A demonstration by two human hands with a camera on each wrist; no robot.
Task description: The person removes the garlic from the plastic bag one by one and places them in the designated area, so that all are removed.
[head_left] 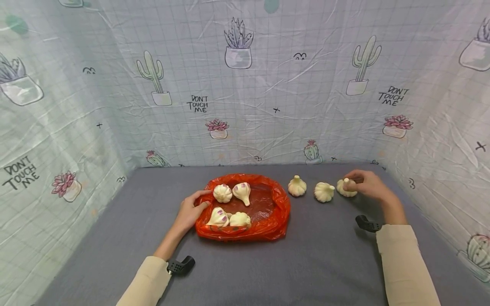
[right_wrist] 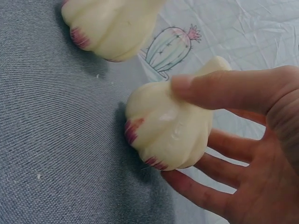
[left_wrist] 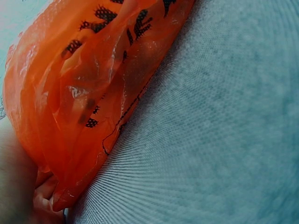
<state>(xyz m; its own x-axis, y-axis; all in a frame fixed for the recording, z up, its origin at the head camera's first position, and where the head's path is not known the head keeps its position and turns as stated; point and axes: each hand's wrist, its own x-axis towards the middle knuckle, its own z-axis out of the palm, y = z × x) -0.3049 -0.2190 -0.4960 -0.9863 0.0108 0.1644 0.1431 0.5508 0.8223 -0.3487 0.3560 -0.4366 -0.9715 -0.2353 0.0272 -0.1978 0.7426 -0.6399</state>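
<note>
My right hand (head_left: 366, 183) holds a garlic bulb (right_wrist: 168, 126) at the far right of the row, thumb on the near side and fingers round the far side. The bulb is cream with purple streaks at its base, and sits at the grey cloth. Two more bulbs stand to its left, a middle garlic bulb (head_left: 323, 192) and a left one (head_left: 297, 186). At the left side of an open red plastic bag (head_left: 281, 212), my left hand (head_left: 190, 211) grips the rolled rim. Several garlic bulbs lie inside the bag, mostly towards its left.
A grey cloth (head_left: 306, 263) covers the table. Behind it and at both sides hangs a pale curtain (head_left: 268, 85) printed with cacti and lettering. Each wrist carries a black camera mount, one on the left (head_left: 181, 265) and one on the right (head_left: 367, 223).
</note>
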